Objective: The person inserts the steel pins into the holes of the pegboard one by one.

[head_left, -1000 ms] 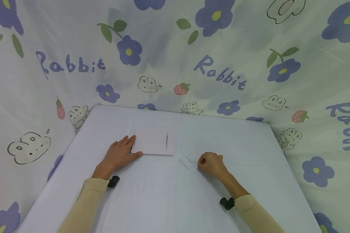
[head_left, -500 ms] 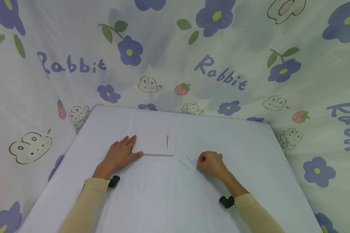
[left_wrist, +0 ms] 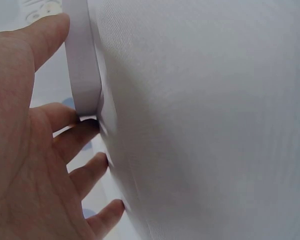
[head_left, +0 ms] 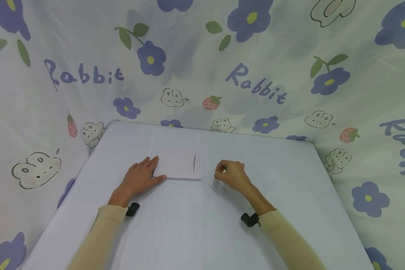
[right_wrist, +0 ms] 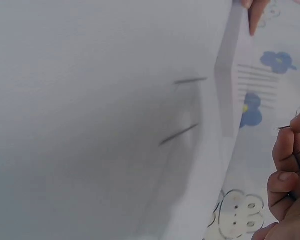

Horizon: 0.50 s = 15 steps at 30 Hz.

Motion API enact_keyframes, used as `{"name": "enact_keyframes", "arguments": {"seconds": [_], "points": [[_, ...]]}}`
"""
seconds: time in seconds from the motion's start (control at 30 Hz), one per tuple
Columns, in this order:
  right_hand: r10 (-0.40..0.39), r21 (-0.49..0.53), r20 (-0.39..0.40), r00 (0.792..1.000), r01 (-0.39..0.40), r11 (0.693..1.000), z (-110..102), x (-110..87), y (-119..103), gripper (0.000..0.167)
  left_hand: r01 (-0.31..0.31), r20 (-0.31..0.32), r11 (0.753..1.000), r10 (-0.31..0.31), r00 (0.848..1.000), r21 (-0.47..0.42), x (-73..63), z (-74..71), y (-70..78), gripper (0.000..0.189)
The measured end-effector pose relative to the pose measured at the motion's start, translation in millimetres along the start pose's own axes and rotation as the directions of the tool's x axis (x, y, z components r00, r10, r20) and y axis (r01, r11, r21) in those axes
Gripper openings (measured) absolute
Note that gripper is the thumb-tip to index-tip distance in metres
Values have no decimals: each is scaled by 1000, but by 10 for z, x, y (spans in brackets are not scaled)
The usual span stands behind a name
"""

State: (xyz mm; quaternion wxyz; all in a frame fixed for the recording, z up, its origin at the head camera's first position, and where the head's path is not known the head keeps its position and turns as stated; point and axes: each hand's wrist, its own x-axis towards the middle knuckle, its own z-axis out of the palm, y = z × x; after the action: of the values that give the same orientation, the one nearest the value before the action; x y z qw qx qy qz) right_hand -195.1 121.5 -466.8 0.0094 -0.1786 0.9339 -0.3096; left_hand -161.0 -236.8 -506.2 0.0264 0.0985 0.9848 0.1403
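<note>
A white board (head_left: 175, 165) dotted with small holes lies flat on the table. Along its right side stands a row of several thin dark pins (right_wrist: 257, 85). My left hand (head_left: 138, 182) rests at the board's left end, thumb on the front edge and fingers spread along the corner. To the right of the board, my right hand (head_left: 234, 175) pinches one thin pin (right_wrist: 284, 127) between thumb and index finger, raised over the table. Beneath it lie two loose pins, a nearer pin (head_left: 213, 189) and a farther pin (head_left: 221, 186).
The table (head_left: 175, 232) has a white cover. Behind it hangs a cloth (head_left: 195, 67) printed with flowers, rabbits and strawberries. A small black camera sits on the left wrist (head_left: 132, 209) and another on the right wrist (head_left: 249, 219).
My right hand has picked up a pin from the table and moved up and left toward the board with it. The left hand has stayed in place on the board.
</note>
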Motion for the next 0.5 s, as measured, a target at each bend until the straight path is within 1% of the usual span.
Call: {"name": "enact_keyframes", "arguments": {"seconds": [0.2,0.33,0.5], "points": [[-50,52,4,999,49,997,120,153,-211,3,-1,2,1000,1,1000,9,8,0,0,90],[-68,84,27,997,66,994,206,247,-282,4,2,1,1000,-2,1000,10,9,8,-5,91],[-80,114,68,994,71,991,299,336,-321,6,4,0,1000,-4,1000,0,4,4,-7,91]]}}
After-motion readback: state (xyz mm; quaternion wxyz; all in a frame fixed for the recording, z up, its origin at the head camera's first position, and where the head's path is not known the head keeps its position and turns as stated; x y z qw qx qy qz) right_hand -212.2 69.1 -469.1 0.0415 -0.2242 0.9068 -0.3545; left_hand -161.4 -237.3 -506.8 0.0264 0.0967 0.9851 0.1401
